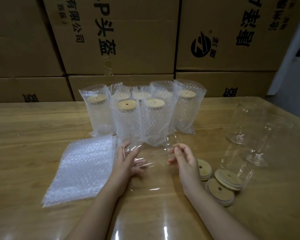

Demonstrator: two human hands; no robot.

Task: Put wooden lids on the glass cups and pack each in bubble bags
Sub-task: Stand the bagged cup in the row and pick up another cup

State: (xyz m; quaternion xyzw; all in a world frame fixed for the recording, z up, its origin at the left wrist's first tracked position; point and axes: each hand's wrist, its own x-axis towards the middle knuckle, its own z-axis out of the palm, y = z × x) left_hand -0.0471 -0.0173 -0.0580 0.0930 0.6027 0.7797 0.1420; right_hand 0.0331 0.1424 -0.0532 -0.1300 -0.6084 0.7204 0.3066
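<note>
A clear glass cup without a lid stands on the table between my hands and is hard to make out. My left hand wraps its left side, with the fingers showing through the glass. My right hand touches its right side near the rim with curled fingertips. Three wooden lids with centre holes lie just right of my right wrist. A flat stack of empty bubble bags lies left of my left hand. Several lidded cups in bubble bags stand behind.
Three more empty glass cups stand at the right, beyond the lids. The wooden table has a glossy cover. Stacked cardboard boxes form a wall along the table's far edge.
</note>
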